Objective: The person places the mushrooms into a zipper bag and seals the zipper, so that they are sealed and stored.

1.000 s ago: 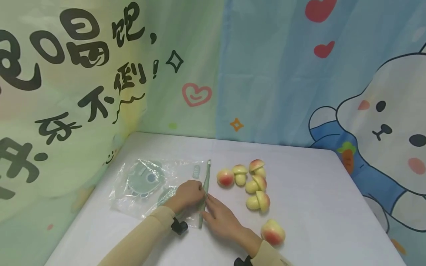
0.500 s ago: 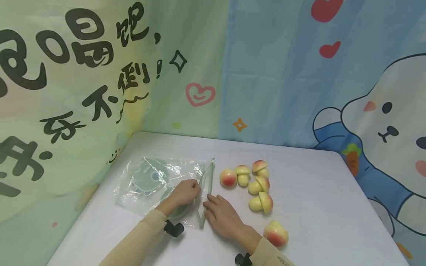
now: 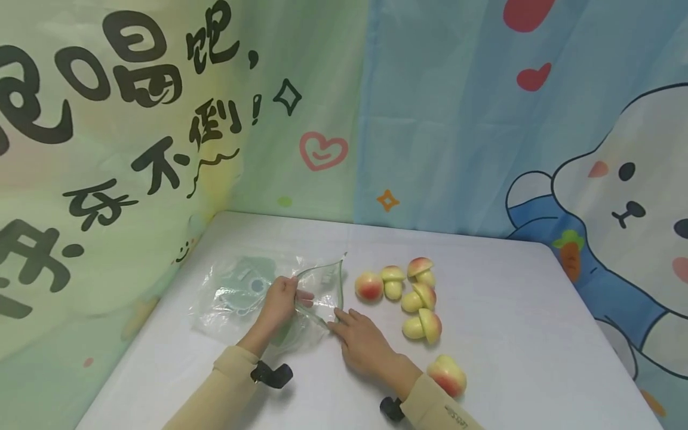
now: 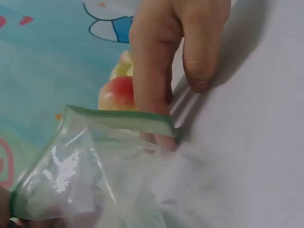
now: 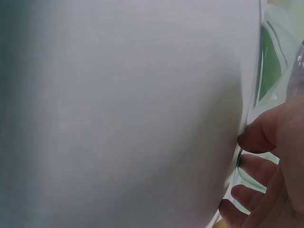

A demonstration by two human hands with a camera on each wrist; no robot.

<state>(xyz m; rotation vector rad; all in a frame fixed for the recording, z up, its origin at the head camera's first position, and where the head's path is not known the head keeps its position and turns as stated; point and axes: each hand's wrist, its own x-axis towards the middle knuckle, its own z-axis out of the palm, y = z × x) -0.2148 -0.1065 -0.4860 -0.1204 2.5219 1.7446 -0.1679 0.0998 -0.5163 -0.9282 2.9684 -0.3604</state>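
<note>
A clear zip bag with a green seal strip and pale green printing lies on the white table. My left hand pinches one side of its mouth and holds it apart from the other side, so the mouth gapes. My right hand has its fingers extended to the opposite lip of the bag. In the left wrist view its index finger reaches down to the green strip, with the thumb apart from it. The right wrist view shows fingertips right at the bag's edge.
Several yellow-and-red mushroom-shaped pieces form a bent row right of the bag, ending at a round red-topped one. Another such piece lies by the right sleeve. A printed cloth backdrop rises behind the table.
My left hand has drawn its side of the bag's mouth leftward and up, spreading the mouth from a narrow slit into a wide gap. The right hand has stayed near the other lip.
</note>
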